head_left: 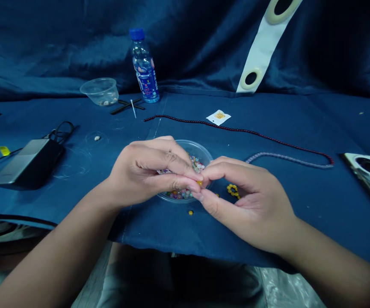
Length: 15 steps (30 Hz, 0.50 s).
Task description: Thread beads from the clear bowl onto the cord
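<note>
On a blue cloth (178, 233) spread over a table, many things lie around. Near the far edge stand a water bottle (144, 68) with a blue cap and a clear cup (99, 91). The bottle has a label, but its words are too small to read. To the left sits a black box (27, 164). A long red bead string (245, 132) and a pale bead string (287, 159) curve across the cloth, and a little paper packet (218, 117) lies past them.

Both hands meet over a clear bowl (200, 149). The left hand (143, 171) and right hand (249, 201) bend closed, with their fingertips close together. They hide what is there, so I cannot tell if they pinch a bead. Colored beads (181, 193) fill the bowl. They look light, hard and slippery, so fingertips suit them best. Just beside the bowl lie a curved row of yellow beads (232, 190) and one yellow bead (190, 212).
</note>
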Motion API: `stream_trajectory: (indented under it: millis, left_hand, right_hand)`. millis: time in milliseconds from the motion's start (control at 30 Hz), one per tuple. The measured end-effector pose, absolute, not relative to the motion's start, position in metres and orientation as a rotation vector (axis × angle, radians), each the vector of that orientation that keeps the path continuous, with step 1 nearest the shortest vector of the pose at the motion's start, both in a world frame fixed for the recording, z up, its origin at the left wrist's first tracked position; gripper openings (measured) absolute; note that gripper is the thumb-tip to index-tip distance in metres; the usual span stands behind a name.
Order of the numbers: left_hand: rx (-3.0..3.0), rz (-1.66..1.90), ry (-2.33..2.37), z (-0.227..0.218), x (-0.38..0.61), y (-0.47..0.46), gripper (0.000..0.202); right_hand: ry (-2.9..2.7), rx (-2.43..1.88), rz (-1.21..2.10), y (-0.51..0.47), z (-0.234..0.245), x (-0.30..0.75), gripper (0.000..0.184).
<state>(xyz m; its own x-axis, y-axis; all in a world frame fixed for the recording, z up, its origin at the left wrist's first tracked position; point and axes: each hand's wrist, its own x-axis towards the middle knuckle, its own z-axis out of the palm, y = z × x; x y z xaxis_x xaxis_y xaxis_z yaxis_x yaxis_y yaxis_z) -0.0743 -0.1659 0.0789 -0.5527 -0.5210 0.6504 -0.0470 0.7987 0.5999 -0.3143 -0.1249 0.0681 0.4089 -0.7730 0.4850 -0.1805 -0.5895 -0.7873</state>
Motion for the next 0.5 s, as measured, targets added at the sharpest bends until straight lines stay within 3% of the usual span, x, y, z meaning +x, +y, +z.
stream_trajectory:
  millis: [500]
  left_hand:
    - [0.372, -0.657, -2.101, 0.0840, -0.0751, -0.1651, 0.017]
  right_hand:
    - [0.696, -1.831, -1.088, -0.1247, 0.0782, -0.3190, 0.007]
